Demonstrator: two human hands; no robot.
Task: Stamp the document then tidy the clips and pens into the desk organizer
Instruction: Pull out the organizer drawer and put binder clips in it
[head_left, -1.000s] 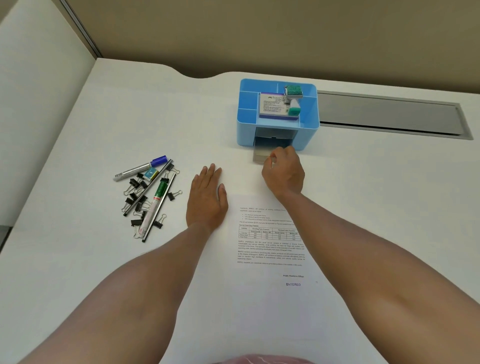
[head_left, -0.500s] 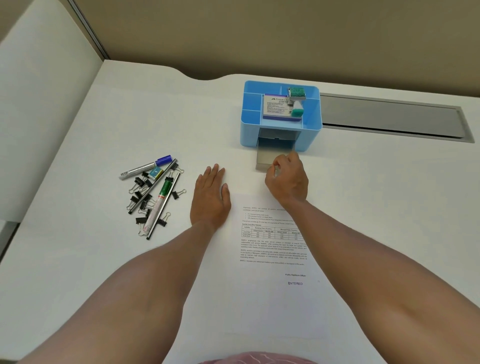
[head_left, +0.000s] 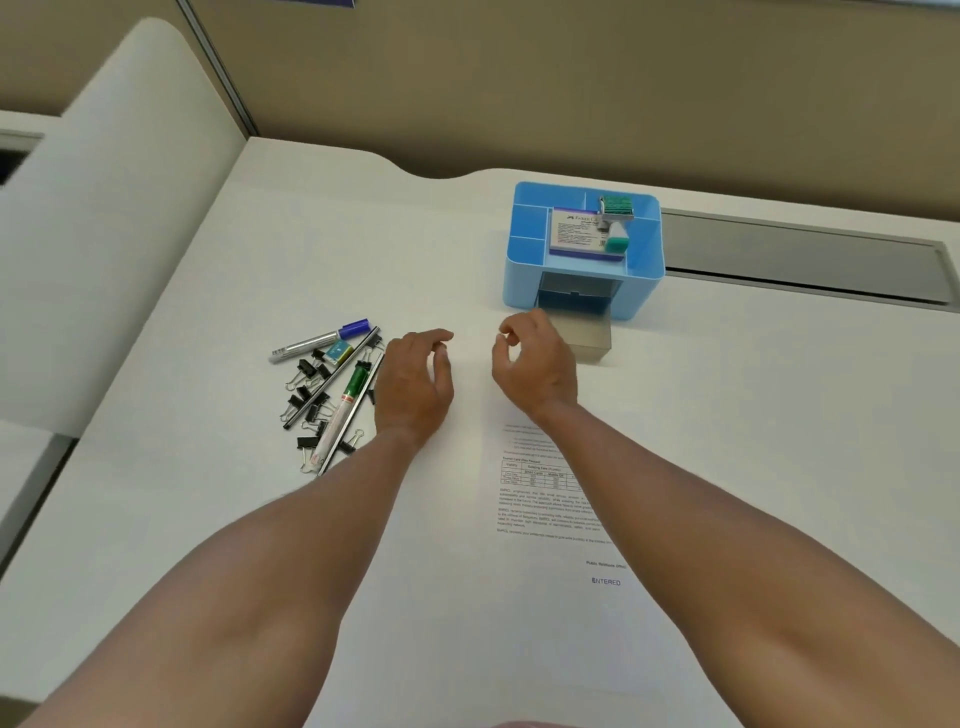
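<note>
The printed document lies on the white desk and carries a blue "ENTERED" stamp mark. Behind it stands the blue desk organizer, holding a stamp and a box; its grey drawer is pulled out in front. Several pens and black binder clips lie in a heap at the left. My left hand hovers just right of the heap, fingers loosely curled and empty. My right hand is beside the drawer's left side, thumb and forefinger near each other, holding nothing.
A grey cable slot cover runs along the desk's back right. A white partition panel borders the desk on the left, and a beige wall rises behind.
My right hand has let go of the drawer and drawn back to its left. My left hand has lifted off the paper and moved toward the pens and clips.
</note>
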